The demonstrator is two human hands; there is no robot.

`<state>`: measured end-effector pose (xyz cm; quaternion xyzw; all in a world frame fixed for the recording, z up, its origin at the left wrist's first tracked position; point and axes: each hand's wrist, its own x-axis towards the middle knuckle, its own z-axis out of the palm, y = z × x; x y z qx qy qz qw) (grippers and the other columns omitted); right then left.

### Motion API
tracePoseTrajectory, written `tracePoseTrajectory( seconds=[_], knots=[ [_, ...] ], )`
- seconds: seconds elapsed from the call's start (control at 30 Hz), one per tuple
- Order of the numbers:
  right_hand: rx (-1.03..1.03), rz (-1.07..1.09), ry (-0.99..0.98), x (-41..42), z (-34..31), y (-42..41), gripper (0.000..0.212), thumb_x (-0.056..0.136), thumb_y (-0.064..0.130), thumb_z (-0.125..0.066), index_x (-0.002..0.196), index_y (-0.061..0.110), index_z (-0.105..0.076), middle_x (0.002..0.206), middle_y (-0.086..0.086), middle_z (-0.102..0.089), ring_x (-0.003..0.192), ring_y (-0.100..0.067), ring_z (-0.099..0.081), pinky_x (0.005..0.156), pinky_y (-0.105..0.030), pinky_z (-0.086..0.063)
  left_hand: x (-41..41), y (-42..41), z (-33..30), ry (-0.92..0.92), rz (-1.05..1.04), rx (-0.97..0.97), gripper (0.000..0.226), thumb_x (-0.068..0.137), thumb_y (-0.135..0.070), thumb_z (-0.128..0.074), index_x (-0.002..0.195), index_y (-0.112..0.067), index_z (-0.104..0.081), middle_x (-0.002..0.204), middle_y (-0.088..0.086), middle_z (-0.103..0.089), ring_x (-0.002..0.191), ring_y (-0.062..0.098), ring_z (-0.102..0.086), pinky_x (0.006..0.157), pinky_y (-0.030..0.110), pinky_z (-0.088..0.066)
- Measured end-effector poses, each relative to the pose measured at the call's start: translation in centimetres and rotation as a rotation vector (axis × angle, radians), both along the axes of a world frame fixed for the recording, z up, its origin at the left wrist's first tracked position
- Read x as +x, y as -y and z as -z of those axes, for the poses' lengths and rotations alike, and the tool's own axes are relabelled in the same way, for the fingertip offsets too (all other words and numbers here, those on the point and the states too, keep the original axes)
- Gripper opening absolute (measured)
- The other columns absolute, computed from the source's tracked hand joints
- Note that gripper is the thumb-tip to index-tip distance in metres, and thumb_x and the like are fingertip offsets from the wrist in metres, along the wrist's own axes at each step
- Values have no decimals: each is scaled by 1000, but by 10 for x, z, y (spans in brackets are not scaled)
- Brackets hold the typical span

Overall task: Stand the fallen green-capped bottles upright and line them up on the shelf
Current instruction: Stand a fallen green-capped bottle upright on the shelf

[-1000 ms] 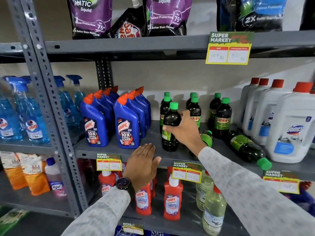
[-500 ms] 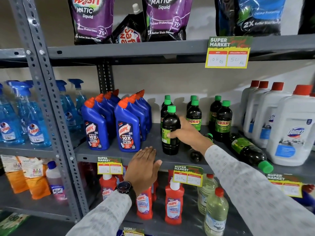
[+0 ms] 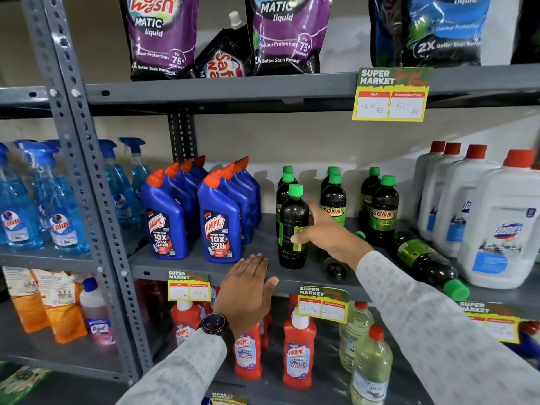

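SUNNY: green-capped bottles [image 3: 385, 213] | HARPIC: blue bottles [image 3: 219, 226] | tag [image 3: 391, 95]: maybe 100/50

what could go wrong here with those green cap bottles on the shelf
The front upright bottle stands near the shelf edge, with the right hand loosely beside it; a nudge might tip it forward. One fallen bottle lies with its cap over the edge and could roll off. Another fallen bottle lies under the right forearm, so a sleeve could drag it. The left hand rests at the edge, holding nothing.
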<state>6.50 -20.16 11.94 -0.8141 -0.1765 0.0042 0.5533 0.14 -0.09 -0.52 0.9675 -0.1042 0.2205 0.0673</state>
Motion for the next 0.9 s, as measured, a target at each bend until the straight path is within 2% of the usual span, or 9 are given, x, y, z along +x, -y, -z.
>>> tracePoseTrajectory(
  seconds=[0.1, 0.3, 0.4, 0.47, 0.53, 0.63, 0.7, 0.77, 0.9],
  knots=[
    [29, -8, -6, -2, 0, 1, 94, 76, -13, -79, 154, 23, -38, 121, 6, -67, 123, -19, -59, 104, -35, -43, 0, 0, 1, 0, -2, 1, 79, 101, -62, -4, 157, -14, -32, 164, 7, -35, 152, 19, -27, 125, 39, -19],
    [-111, 44, 134, -6, -2, -5, 93, 67, 13, -95, 146, 21, -44, 115, 11, -62, 110, -12, -57, 96, -28, -41, 1, -1, 3, 1, -7, 9, 76, 102, -60, -8, 156, -14, -34, 163, 7, -37, 151, 19, -28, 125, 38, -19],
    [-48, -3, 48, -1, -4, -1, 97, 69, 1, -91, 149, 17, -39, 117, 7, -66, 110, -13, -60, 99, -32, -45, 1, 0, 2, 1, -7, -3, 75, 102, -60, -10, 156, -15, -34, 163, 7, -37, 151, 19, -29, 125, 38, -19],
    [12, -38, -8, 1, -5, 2, 103, 73, -6, -85, 157, 18, -32, 128, 1, -65, 122, -17, -59, 105, -36, -44, 0, 0, 1, -2, -6, -4, 75, 102, -60, -9, 156, -15, -34, 163, 6, -36, 151, 19, -28, 125, 38, -19],
    [27, -41, -4, 1, -4, 2, 101, 74, -6, -84, 157, 21, -33, 131, 1, -65, 125, -17, -58, 107, -38, -44, 0, 0, 2, -5, -8, 0, 76, 102, -60, -8, 156, -15, -33, 164, 6, -36, 152, 19, -27, 126, 38, -19],
    [-22, 10, 96, -2, -1, -3, 87, 72, 3, -89, 145, 18, -45, 119, 6, -66, 113, -14, -60, 102, -34, -46, 1, 0, 2, -6, -12, -2, 78, 100, -62, -5, 157, -15, -33, 164, 6, -35, 152, 18, -27, 126, 38, -19],
    [-81, 39, 169, -4, -1, -6, 75, 70, 11, -93, 130, 22, -50, 110, 10, -64, 103, -10, -59, 93, -28, -45, 1, 0, 2, -8, -11, 1, 79, 100, -63, -4, 157, -16, -32, 164, 5, -35, 152, 18, -27, 126, 38, -19],
    [-93, 38, 183, -2, -1, -6, 71, 69, 15, -94, 122, 29, -48, 110, 9, -64, 103, -11, -61, 92, -29, -46, 1, 0, 1, -6, -10, 3, 80, 100, -62, -3, 157, -15, -33, 164, 6, -35, 152, 18, -27, 125, 38, -19],
    [30, -51, -6, 3, -2, 2, 83, 79, -6, -79, 147, 24, -42, 120, 6, -66, 120, -18, -58, 100, -34, -43, 0, 1, 1, 5, -10, 5, 82, 99, -63, -1, 156, -14, -34, 163, 7, -38, 151, 19, -29, 125, 39, -21]
  ],
)
